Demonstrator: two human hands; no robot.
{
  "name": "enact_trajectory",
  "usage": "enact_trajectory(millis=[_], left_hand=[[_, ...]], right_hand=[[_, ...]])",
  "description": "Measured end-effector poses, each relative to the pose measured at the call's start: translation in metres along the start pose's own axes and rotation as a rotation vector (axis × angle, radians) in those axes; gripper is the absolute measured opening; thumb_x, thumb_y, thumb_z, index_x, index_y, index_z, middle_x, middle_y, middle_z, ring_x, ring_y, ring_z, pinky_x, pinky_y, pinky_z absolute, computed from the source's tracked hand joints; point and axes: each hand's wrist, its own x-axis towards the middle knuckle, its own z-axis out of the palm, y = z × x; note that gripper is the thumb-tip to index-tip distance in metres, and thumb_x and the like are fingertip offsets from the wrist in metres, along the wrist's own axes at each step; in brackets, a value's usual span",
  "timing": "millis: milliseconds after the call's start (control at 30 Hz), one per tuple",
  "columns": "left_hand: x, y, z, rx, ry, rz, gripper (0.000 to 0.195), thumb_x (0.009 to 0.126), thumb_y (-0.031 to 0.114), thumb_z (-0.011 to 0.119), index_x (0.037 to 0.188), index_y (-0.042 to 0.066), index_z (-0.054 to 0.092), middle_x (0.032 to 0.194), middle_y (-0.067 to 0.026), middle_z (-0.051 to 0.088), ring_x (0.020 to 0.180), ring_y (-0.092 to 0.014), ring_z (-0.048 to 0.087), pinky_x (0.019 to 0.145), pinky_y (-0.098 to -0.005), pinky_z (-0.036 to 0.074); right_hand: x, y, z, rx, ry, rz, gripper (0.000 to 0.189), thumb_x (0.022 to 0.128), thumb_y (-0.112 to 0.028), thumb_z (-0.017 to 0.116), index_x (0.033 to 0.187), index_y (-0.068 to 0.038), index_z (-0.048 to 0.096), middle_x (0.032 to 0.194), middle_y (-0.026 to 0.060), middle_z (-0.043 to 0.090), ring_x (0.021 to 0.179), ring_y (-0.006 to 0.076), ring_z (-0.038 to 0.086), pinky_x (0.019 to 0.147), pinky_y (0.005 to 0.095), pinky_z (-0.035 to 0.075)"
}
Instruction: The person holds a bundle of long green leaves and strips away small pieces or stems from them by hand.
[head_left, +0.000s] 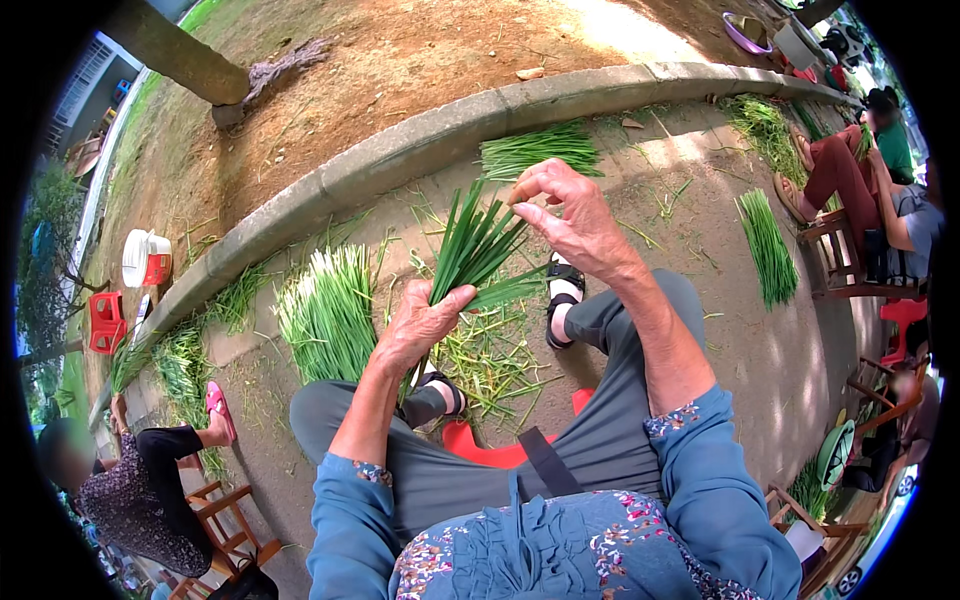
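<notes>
My left hand (424, 321) is closed around a bunch of long green leaves (480, 251), likely garlic chives, whose tips fan up and to the right. Beside the upper right of the bunch is my right hand (574, 214), thumb and forefinger nearly meeting at the leaf tips; whether a leaf is pinched between them cannot be told. A thick pile of chives with pale ends (330, 315) lies on the ground left of my left hand. Another green pile (540, 150) lies by the curb, beyond my right hand. Loose trimmings (491, 360) are scattered between my feet.
A concrete curb (420, 142) arcs across the front, with bare soil beyond. A white bucket (146, 259) and a red plastic stool (107, 322) stand at left. One person sits at lower left, and several sit at right. Another chive bundle (769, 251) lies on the right.
</notes>
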Motion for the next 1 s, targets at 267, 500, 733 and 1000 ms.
enact_trajectory(millis=[267,500,733,1000], left_hand=[[0.003,-0.001,-0.002,0.033,0.069,-0.023,0.033,0.086,0.035,0.061,0.076,0.005,0.067,0.054,0.0063,0.041,0.049,-0.004,0.034,0.045,-0.0236,0.024],[0.005,-0.003,0.001,0.056,0.102,0.002,0.034,0.086,0.036,0.060,0.077,0.004,0.067,0.054,0.0050,0.043,0.050,-0.005,0.037,0.046,-0.0236,0.028],[0.003,-0.003,-0.002,-0.012,0.097,0.047,0.034,0.087,0.036,0.060,0.077,0.004,0.066,0.054,0.0053,0.043,0.049,-0.005,0.037,0.046,-0.0233,0.028],[0.003,-0.001,-0.004,-0.066,0.122,0.069,0.030,0.087,0.031,0.061,0.074,0.004,0.063,0.052,0.0070,0.039,0.046,-0.003,0.031,0.042,-0.0229,0.022]], right_hand=[[-0.003,-0.009,0.009,-0.660,0.079,-0.267,0.010,0.071,-0.006,0.064,0.080,-0.009,0.060,0.093,0.0059,0.054,0.094,0.0233,0.052,0.087,0.0360,0.037],[-0.008,-0.021,0.030,-0.752,0.146,-0.032,0.012,0.076,-0.008,0.058,0.087,-0.009,0.053,0.088,0.0062,0.051,0.090,0.0222,0.051,0.088,0.0388,0.033],[0.001,0.008,0.009,-0.287,0.352,0.301,0.013,0.084,-0.018,0.056,0.084,-0.005,0.056,0.072,0.0091,0.059,0.068,0.0266,0.058,0.068,0.0382,0.045],[-0.005,-0.003,0.006,-0.095,0.076,0.214,0.015,0.077,-0.019,0.066,0.079,-0.004,0.065,0.071,0.0079,0.064,0.064,0.0177,0.063,0.062,0.0319,0.050]])
